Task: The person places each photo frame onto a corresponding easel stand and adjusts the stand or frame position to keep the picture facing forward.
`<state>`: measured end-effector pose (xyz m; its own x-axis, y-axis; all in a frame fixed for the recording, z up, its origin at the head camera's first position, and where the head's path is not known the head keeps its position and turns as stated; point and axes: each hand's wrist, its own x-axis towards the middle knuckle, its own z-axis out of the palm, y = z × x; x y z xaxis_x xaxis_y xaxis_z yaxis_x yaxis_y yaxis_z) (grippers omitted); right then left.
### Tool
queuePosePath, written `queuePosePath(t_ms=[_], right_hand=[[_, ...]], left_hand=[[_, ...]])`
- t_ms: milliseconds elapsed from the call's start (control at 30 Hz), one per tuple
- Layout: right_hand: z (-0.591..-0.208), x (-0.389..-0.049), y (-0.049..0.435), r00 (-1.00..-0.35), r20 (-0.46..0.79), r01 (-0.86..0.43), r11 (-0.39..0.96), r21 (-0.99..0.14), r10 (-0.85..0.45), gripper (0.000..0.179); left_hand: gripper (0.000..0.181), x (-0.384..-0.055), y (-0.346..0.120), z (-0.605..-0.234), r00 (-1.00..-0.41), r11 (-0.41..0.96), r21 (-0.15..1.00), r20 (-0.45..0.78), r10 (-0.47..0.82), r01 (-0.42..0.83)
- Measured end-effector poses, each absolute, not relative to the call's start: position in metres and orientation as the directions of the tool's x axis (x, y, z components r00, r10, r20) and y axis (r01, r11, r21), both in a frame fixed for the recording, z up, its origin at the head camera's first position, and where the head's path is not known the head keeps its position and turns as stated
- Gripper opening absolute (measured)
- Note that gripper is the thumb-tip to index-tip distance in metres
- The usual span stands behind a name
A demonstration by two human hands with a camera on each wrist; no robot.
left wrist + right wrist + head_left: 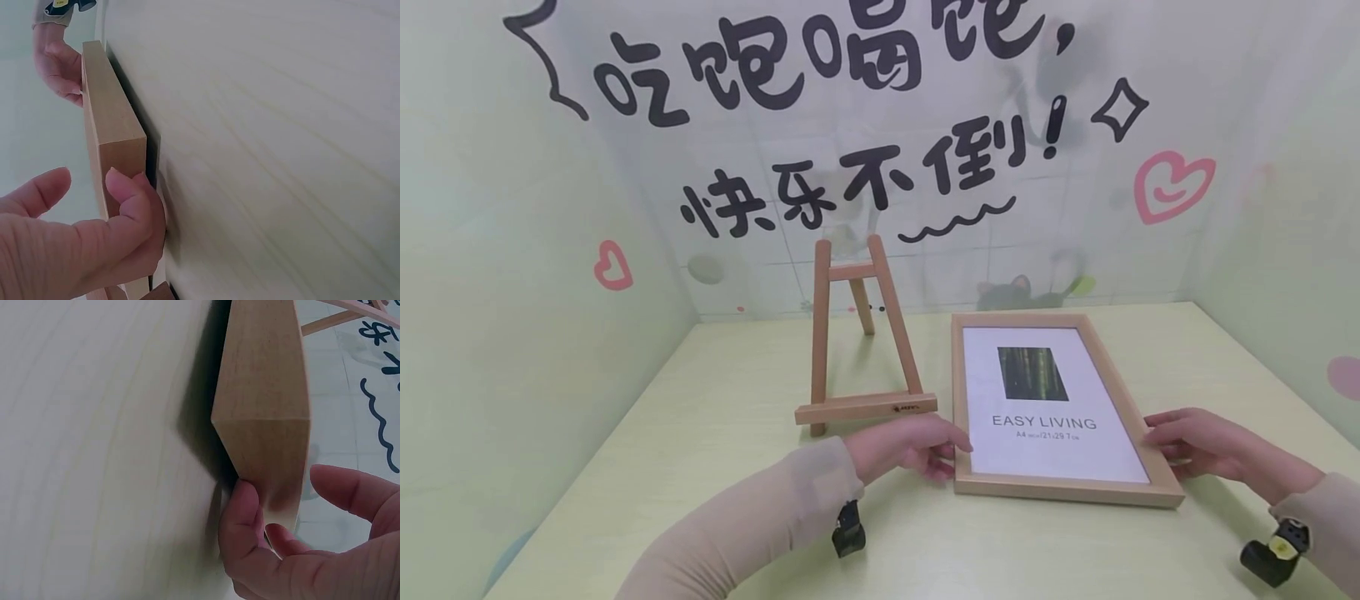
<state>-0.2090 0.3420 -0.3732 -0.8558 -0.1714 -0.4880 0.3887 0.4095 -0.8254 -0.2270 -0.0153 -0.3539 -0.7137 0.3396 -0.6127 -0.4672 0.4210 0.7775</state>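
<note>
I see the picture frame (pixel 1131 408) lying flat on the pale table (pixel 700 467), near the front edge and right of centre, w/ bare tabletop open in front of it and to its left. The small wooden easel (pixel 859 350) stands upright just beyond the frame's left side, its ledge close to the frame's near-left corner but apart from it. Walls close the table in on left, back and right; the back wall carries black lettering and pink hearts. Inside the frame sits a white sheet w/ a small dark photo and the words EASY LIVING. My left hand (pixel 917 446) is at the frame's near-left corner: in the left wrist view the fingers (pixel 134 206) curl against the frame's side edge (pixel 109 125), thumb apart on the top side, so it grips the corner loosely. My right hand (pixel 1202 446) is at the near-right corner; in the right wrist view the fingers (pixel 240 519) tuck under the wood edge (pixel 269 412), thumb above, pinching it. Both forearms reach in low from the front, sleeves down to the wrists.
</note>
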Motion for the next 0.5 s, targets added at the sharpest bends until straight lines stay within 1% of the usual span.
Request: queuePosePath(t_ms=[167, 267, 300, 400, 500], right_hand=[[-0.375, -0.21, 0.348, -0.84, -0.498, 0.395, 0.386, -0.834, -0.217, 0.063], [-0.375, -0.21, 0.351, -0.819, -0.508, 0.4, 0.371, -0.838, -0.265, 0.068], [-0.375, -0.21, 0.352, -0.81, -0.508, 0.398, 0.363, -0.843, -0.292, 0.07], [-0.375, -0.21, 0.357, -0.775, -0.497, 0.386, 0.33, -0.862, -0.391, 0.076], [-0.376, -0.209, 0.36, -0.739, -0.476, 0.385, 0.28, -0.879, -0.477, 0.081]], left_hand=[[0.01, -0.228, -0.016, -0.357, -0.746, 0.469, 0.786, -0.578, 0.329, -0.402], [0.004, -0.227, -0.016, -0.358, -0.767, 0.494, 0.792, -0.552, 0.328, -0.359], [0.009, -0.226, -0.017, -0.358, -0.771, 0.496, 0.794, -0.546, 0.326, -0.352], [0.029, -0.226, -0.019, -0.358, -0.772, 0.482, 0.799, -0.545, 0.328, -0.359], [0.046, -0.228, -0.023, -0.358, -0.757, 0.447, 0.806, -0.555, 0.345, -0.387]])
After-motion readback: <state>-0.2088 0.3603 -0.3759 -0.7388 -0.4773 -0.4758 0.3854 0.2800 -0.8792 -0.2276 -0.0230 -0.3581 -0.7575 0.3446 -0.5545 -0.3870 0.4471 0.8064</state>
